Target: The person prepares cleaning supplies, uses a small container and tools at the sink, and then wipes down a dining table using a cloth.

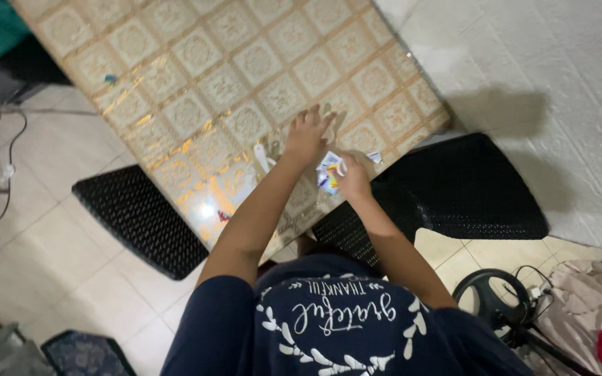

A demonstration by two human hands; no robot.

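A person in a dark blue shirt leans over a table [196,76] covered in a cream and gold patterned cloth. The left hand [307,134] lies flat on the table, fingers spread. The right hand [352,178], just beside it toward the table's edge, pinches a small colourful packet [328,172]. A white stick-like object [262,157] lies on the table beside the left hand. Two black chairs [468,184] stand tucked against the table's sides.
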